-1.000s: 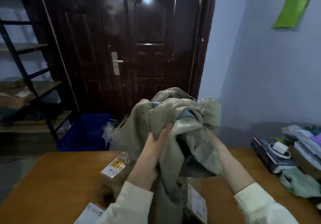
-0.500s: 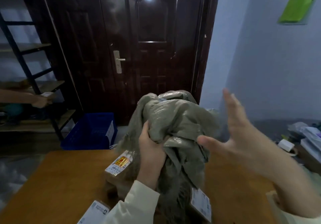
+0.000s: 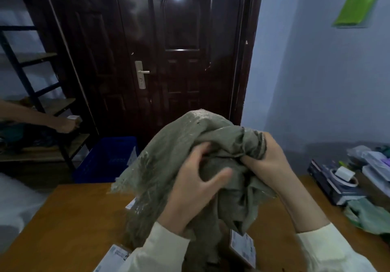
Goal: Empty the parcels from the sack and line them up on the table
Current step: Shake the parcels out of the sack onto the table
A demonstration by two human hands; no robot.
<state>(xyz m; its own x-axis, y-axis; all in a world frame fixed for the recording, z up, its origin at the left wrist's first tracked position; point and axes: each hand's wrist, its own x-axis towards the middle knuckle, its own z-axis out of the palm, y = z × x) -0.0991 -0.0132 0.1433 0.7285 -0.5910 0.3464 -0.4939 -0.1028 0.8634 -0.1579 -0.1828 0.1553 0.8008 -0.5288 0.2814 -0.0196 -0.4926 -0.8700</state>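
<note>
Both my hands hold a crumpled grey-green woven sack [image 3: 168, 157] up above the wooden table [image 3: 69, 219]. My left hand [image 3: 196, 189] grips a bunch of its cloth in the middle. My right hand [image 3: 266, 162] clutches a gathered fold at the sack's upper right. Under the hanging sack lie labelled parcels: one with a white label [image 3: 117, 257] at the front left, another [image 3: 242, 248] at the front right, and a label corner [image 3: 130, 204] peeking out behind. The sack hides most of them.
A dark door [image 3: 179, 60] faces me. A blue crate [image 3: 105, 160] stands on the floor beyond the table. Another person's arm [image 3: 42, 117] reaches into the shelving [image 3: 38, 107] at left. Books, a tape roll [image 3: 341, 176] and bags crowd the right side.
My right hand, spread open in the air half a second ago, has come back and taken hold of the sack's upper right fold. The sack has shifted and covers more of the parcels.
</note>
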